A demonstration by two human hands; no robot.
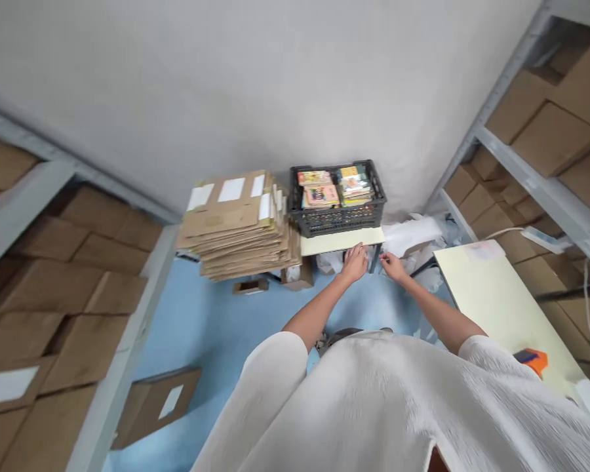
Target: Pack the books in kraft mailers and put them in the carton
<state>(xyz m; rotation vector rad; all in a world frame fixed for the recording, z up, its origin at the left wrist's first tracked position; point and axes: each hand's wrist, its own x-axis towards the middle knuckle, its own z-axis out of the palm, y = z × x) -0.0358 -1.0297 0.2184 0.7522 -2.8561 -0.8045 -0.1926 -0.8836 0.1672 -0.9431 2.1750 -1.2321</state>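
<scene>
My left hand [355, 262] is at the front edge of a small cream table [341, 240], its fingers stretched out and no object visible in it. Just right of the table's corner, my right hand [392, 267] is in the air with fingers bent together in a pinch. Whatever it may hold is too small to make out. Beyond both hands, a black plastic crate [344, 221] stands on the table against the wall. Two groups of stacked books, one including a pink book [321, 195] and the other a white-covered book [354, 185], lie inside it.
Flattened cardboard boxes [240, 226] form a tall, uneven stack left of the crate. Shelves of cartons [54, 262] rise on both sides. White wrapping material [413, 233] lies behind the right-hand table [496, 295], which bears an orange tape dispenser [535, 360]. A carton [157, 403] sits on the blue floor.
</scene>
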